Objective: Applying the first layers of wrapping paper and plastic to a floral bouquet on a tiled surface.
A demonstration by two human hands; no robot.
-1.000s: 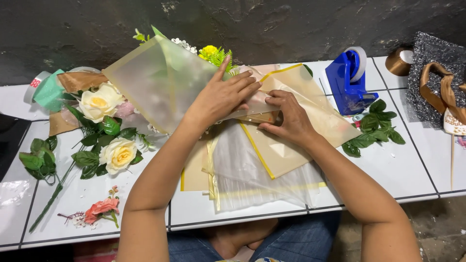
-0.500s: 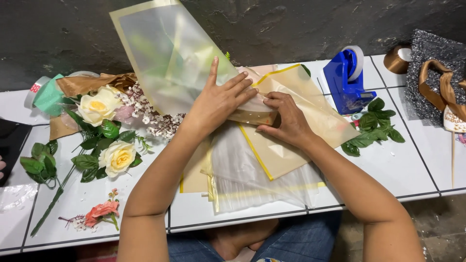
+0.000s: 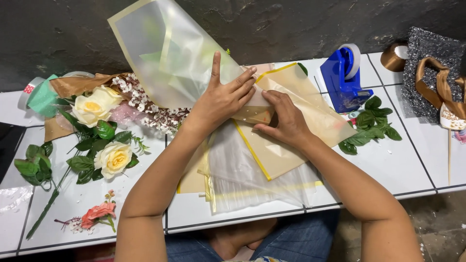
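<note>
My left hand lies flat, fingers spread, on a translucent wrapping sheet that stands up behind it on the white tiled table. My right hand presses and pinches a beige, yellow-edged sheet just to the right of it. Both hands hold down the gathered middle of the wrap. More clear and beige sheets fan out toward me beneath the hands. White small-flower sprigs stick out from under the raised sheet.
Cream roses with green leaves and a small pink flower lie at the left. A blue tape dispenser, loose green leaves, brown ribbon and glittery grey fabric are at the right. A dark wall stands behind.
The translucent sheet has swung up from lying over the flowers to standing upright, uncovering the white sprigs. My left hand has spread flat on the wrap; my right hand stays pressed beside it.
</note>
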